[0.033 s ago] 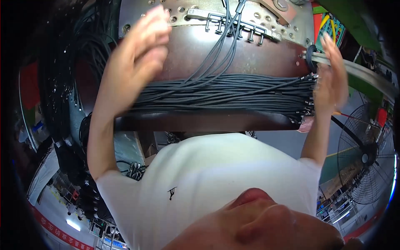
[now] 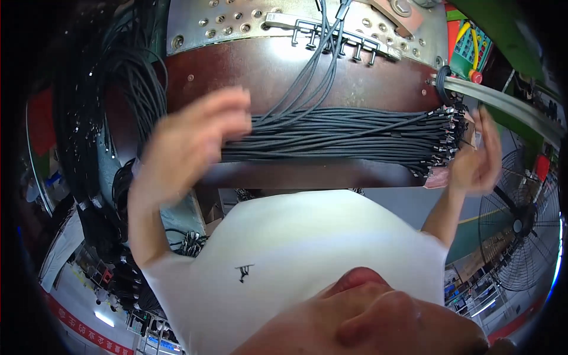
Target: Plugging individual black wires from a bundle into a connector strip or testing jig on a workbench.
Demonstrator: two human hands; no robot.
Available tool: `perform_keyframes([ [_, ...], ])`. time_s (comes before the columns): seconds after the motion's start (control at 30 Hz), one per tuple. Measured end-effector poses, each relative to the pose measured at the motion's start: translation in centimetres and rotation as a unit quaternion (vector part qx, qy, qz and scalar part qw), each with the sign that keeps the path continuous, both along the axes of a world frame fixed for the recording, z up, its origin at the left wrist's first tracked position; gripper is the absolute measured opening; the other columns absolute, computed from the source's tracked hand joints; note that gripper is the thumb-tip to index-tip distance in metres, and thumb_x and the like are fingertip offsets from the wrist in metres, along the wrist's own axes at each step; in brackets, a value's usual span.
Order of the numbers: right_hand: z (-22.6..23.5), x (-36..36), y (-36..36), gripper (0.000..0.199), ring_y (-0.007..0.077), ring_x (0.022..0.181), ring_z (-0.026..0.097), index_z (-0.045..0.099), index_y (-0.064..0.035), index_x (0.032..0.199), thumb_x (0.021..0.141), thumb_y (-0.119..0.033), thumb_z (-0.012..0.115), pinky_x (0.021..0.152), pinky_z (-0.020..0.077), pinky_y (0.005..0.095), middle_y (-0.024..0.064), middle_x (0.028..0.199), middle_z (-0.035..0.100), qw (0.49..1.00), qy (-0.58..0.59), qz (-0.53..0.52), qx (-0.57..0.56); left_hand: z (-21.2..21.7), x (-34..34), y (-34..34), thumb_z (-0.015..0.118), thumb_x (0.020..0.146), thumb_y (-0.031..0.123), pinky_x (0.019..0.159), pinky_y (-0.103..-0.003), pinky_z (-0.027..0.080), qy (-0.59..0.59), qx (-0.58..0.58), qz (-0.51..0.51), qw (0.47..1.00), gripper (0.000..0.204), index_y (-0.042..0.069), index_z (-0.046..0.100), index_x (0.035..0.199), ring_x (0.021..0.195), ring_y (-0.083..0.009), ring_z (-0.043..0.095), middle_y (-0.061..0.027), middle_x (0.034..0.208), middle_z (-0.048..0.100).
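Note:
A thick bundle of dark grey cables lies crosswise on the brown bench. Above the bundle's left end is my left hand, blurred by motion, its fingers stretched to the right and nothing seen in them. At the opposite end, my right hand is held just beyond the small metal-tipped cable ends, fingers extended and apart from the thumb. Several cables run from the bundle up to a metal fixture with black pegs at the far side.
A perforated metal plate backs the bench. More dark cables hang at the left. On the right are a metal rail with a black cable coil, a red button and a large black fan.
My left hand has come down toward me from above the bundle. The right hand has also dropped and shifted slightly right, uncovering the cable ends. The cables have stayed in place.

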State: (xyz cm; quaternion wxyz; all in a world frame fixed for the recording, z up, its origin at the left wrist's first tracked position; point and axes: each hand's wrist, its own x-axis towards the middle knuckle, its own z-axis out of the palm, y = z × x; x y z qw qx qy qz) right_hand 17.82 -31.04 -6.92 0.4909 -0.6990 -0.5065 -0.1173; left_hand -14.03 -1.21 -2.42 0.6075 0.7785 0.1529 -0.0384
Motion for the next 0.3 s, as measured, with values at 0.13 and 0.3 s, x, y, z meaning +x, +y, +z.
perform_keyframes([
  [0.13,-7.7,-1.4,-14.2,0.027,0.0195,0.088,0.057,0.048,0.0004,0.121,0.098,-0.013,0.048,0.081,0.0480,0.0314,0.0142,0.111,0.059,0.881,0.083,-0.410,-0.224,-5.6,-8.8,-10.3,0.058,0.089,0.021,0.094,-0.042,0.045,0.351,0.142,-0.083,0.922,0.032,0.002,0.064,0.113,0.107,-0.0376,0.059,-0.0207,0.114,0.064],
  [0.3,-16.4,-8.8,-16.7,0.027,0.0311,0.100,0.062,0.064,-0.0065,0.111,0.087,-0.018,0.061,0.089,0.0467,0.0411,0.0120,0.108,0.067,0.800,0.154,-0.068,-0.576,-16.1,-14.0,-8.1,0.061,0.088,0.030,0.106,-0.041,0.034,0.493,0.095,-0.024,0.865,0.045,0.011,0.058,0.128,0.123,-0.0355,0.050,-0.0263,0.132,0.051],
])
